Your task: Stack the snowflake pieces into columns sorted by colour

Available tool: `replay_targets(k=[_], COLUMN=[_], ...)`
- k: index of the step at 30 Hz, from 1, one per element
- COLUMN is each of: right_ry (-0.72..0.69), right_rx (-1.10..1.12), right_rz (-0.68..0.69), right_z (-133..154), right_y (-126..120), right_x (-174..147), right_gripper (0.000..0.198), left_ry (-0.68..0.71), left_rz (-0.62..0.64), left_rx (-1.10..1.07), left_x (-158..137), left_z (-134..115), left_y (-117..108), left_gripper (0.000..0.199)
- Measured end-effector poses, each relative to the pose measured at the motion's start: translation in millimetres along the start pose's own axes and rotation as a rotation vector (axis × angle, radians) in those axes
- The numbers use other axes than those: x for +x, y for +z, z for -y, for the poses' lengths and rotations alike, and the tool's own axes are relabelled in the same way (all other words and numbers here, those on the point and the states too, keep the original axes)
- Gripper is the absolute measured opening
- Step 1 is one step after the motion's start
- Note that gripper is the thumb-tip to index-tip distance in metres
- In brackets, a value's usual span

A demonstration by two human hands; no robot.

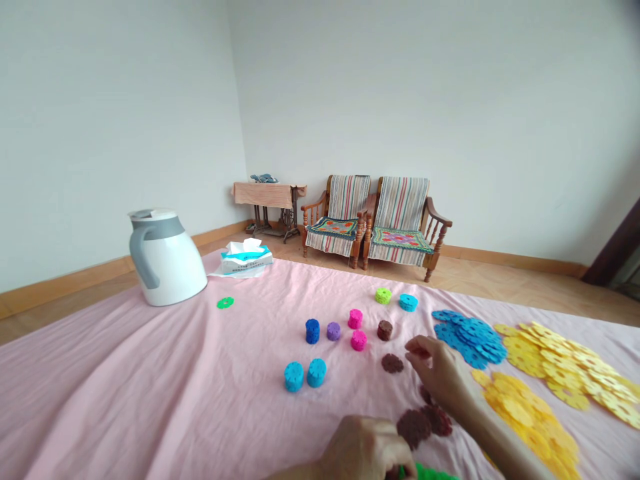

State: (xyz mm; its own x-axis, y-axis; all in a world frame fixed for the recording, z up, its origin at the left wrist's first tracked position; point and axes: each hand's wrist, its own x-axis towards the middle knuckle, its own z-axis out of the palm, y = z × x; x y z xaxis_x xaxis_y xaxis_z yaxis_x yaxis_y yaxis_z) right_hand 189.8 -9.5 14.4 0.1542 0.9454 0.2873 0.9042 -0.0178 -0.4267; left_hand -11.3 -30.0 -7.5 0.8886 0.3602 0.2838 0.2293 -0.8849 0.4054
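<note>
My right hand [437, 370] is over the cloth with its fingers curled together. Its fingertips are just right of a flat brown notched disc [393, 363], apart from it, and nothing shows between them. Under its wrist is a loose heap of brown discs [415, 427]. My left hand [367, 448] is low in the view with fingers bent inward. Beside its fingertips are green discs [430, 473], cut off by the bottom edge; whether it grips one is hidden. Beyond the hands stand a brown stack [385, 330] and two pink stacks [359, 341].
Blue discs [470, 340] and yellow discs [530, 420] lie heaped at right. Light-blue stacks [294, 377], a dark-blue stack [313, 331] and a purple stack [333, 331] stand mid-cloth. A white jug [173, 267] and tissue box [246, 259] stand at left, chairs [403, 213] behind.
</note>
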Motion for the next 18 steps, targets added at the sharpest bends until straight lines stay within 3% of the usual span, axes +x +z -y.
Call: replay_targets(k=[8, 18], right_ry=[-0.114, -0.102], right_rx=[-0.131, -0.079], right_rz=[0.053, 0.083], right_z=[44.9, 27.0], right_y=[8.7, 13.5], right_x=[-14.5, -10.1], right_gripper=[0.023, 0.019], left_ry=[-0.03, -0.036], left_rz=[0.037, 0.052], left_rx=[0.04, 0.037], left_x=[1.0, 1.3], left_z=[-2.3, -5.1], left_y=[-2.5, -5.2], left_gripper=[0.006, 0.006])
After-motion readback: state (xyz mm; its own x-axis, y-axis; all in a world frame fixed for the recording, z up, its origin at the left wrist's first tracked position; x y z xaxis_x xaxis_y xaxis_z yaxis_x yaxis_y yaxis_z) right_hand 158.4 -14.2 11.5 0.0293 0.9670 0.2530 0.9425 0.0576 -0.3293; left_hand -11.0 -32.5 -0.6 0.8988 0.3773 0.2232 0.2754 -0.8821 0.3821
